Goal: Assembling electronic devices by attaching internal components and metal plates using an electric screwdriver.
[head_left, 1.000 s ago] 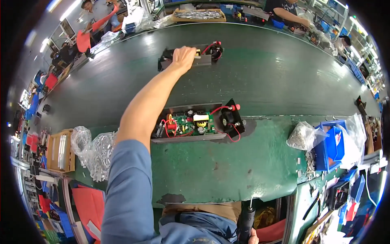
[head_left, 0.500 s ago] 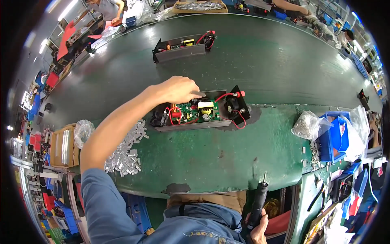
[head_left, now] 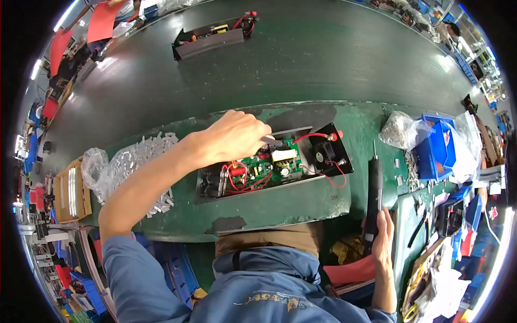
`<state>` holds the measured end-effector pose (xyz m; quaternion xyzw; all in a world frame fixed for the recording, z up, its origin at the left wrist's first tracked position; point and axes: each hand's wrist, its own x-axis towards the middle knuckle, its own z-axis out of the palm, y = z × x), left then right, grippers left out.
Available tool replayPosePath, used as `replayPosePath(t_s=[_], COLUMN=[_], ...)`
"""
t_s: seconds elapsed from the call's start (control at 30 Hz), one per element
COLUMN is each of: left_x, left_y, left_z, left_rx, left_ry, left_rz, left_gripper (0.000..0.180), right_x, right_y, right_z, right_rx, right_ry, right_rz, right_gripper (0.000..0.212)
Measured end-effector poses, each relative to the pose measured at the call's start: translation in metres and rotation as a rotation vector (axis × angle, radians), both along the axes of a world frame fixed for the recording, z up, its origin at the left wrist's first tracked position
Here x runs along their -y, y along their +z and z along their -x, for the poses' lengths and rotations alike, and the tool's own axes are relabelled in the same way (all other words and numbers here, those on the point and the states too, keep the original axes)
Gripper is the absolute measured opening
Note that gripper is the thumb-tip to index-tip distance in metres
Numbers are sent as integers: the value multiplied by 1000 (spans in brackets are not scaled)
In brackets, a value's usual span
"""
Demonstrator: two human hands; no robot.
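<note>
An open metal case (head_left: pixel 258 189) with a green circuit board (head_left: pixel 257 171), red wires and a black fan (head_left: pixel 323 152) sits on the green bench before me. My left hand (head_left: pixel 232 137) is closed at the case's far wall. A short grey strip (head_left: pixel 271 141) shows at its fingertips; whether it is loose or part of the case I cannot tell. My right hand (head_left: pixel 382 237) grips a black electric screwdriver (head_left: pixel 372 199) beside the bench's front edge, its bit pointing up and away from me.
Small grey metal pieces (head_left: pixel 141 156) lie heaped at left, near clear plastic bags (head_left: pixel 96 171) and a cardboard box (head_left: pixel 63 207). At right stand a blue bin (head_left: pixel 425 153) and a bag of small parts (head_left: pixel 398 131). A second open case (head_left: pixel 211 44) lies on the dark belt (head_left: pixel 301 59) beyond.
The case has come toward me from the belt's edge onto the bench, my left hand staying at its far wall. My right hand has raised the screwdriver forward and right.
</note>
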<state>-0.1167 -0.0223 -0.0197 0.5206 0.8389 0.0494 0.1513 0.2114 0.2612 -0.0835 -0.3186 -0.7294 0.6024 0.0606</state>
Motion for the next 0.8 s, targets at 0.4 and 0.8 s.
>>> replayPosePath(t_s=[0.4,0.8], left_x=[-21,-2], left_y=[-3,4], left_z=[-8,-44], left_rx=[83,551], left_ry=[109,590], left_rz=[-76,-347], left_gripper=[32,37], right_x=[-6,62], right_y=[33,-43], right_z=[57,-30], right_rx=[-44,-313], right_ry=[57,141], right_rz=[-855,-520], right_gripper=[39,38])
